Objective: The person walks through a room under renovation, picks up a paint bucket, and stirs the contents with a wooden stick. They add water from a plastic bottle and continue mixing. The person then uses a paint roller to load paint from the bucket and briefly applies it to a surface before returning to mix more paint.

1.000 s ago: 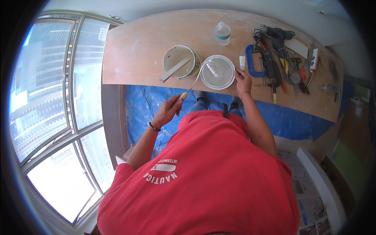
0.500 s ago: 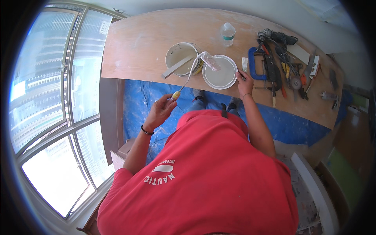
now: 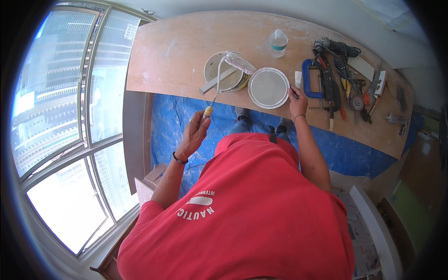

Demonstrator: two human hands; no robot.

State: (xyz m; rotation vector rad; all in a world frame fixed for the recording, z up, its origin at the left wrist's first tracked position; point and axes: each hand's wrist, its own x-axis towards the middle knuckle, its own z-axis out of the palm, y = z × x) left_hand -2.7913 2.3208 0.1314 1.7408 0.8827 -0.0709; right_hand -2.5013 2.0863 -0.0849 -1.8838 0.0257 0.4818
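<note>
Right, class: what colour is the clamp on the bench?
Blue. The clamp lies just past the right hand, clearest in the head view.

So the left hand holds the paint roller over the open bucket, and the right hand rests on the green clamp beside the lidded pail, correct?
Not quite: the clamp is blue, not green, as the head view shows. The left hand does hold the paint roller over the open bucket, with the right hand beside the lidded pail.

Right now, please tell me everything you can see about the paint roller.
The paint roller is small, with a thin bent metal frame and a yellow-tipped handle. Its short sleeve looks whitish and wet. The left hand grips the handle, holding the tool tilted so the sleeve hangs over the open paint bucket on the wooden board. Whether the sleeve touches the bucket's rim is unclear.
</note>
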